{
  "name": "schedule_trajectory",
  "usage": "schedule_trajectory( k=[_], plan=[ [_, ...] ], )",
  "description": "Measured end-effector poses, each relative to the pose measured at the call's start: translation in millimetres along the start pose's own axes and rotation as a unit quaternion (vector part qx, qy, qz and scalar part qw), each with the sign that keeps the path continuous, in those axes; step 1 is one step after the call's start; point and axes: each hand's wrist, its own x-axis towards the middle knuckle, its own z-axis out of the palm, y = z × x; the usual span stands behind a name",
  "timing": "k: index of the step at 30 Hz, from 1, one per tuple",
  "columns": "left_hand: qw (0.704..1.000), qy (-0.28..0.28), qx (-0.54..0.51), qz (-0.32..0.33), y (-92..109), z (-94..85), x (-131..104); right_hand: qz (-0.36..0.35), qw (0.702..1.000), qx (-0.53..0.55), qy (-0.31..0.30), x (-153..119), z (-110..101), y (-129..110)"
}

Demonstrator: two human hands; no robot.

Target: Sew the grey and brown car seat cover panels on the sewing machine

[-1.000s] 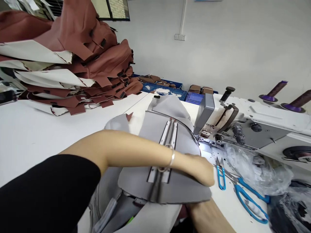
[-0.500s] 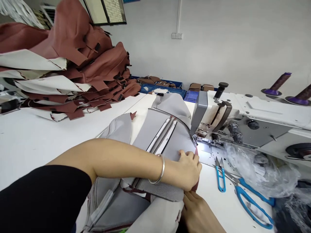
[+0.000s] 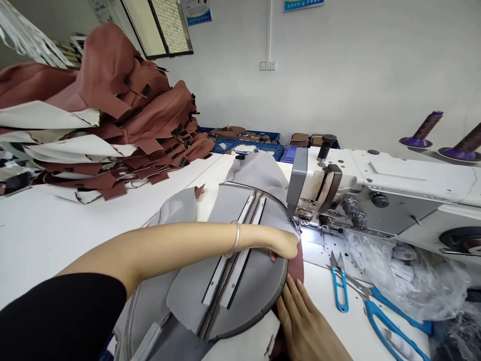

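A grey sewn piece (image 3: 263, 286) with two white strips along its middle lies on the white table, its far right edge at the needle area of a sewing machine (image 3: 311, 190). My left hand (image 3: 283, 244), a silver bangle on its wrist, rests at the piece's right edge; its fingers curl down and are mostly hidden. Dark red material (image 3: 296, 263) shows beneath that edge. Nearer to me, my right hand (image 3: 300, 316) lies with fingers stretched out against the rounded edge and the red material.
Blue snips (image 3: 341, 291) and large blue-handled scissors (image 3: 391, 321) lie right of my hands, beside clear plastic wrap (image 3: 406, 271). Red-brown covers (image 3: 150, 110) are piled at the left. Blue crates (image 3: 248, 145) stand behind.
The near end of the grey piece has spread flat into a rounded shape. My left hand has turned and its fingers have curled under; my right hand's fingers now show, stretched out.
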Motion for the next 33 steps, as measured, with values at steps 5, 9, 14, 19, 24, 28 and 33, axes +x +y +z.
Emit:
schedule_trajectory(
  k=[5,9,14,19,24,28,33],
  plan=[
    [0.998,-0.050,0.028,-0.001,0.9,0.6,-1.6,0.013,1.000,-0.010,-0.018,-0.6,14.2,0.6],
    [0.999,-0.038,0.020,0.020,-12.7,15.5,7.4,0.027,0.999,-0.018,-0.012,0.0,31.3,14.4],
    [0.999,0.027,-0.002,0.028,-20.8,42.3,10.3,0.068,0.995,0.065,-0.025,9.2,41.7,27.9],
    [0.999,0.032,0.016,0.037,-14.5,46.8,11.2,0.092,0.985,0.143,-0.017,15.7,33.2,27.5],
    [0.999,0.021,0.026,0.035,-11.2,38.8,16.4,0.065,0.988,0.136,0.029,17.6,35.8,28.8],
    [0.998,0.033,0.025,0.039,-14.7,39.5,23.8,0.064,0.990,0.126,0.027,16.7,40.2,28.5],
    [0.998,0.037,0.032,0.031,-17.2,42.7,31.2,0.047,0.990,0.128,0.040,19.9,36.1,29.4]
  ],
)
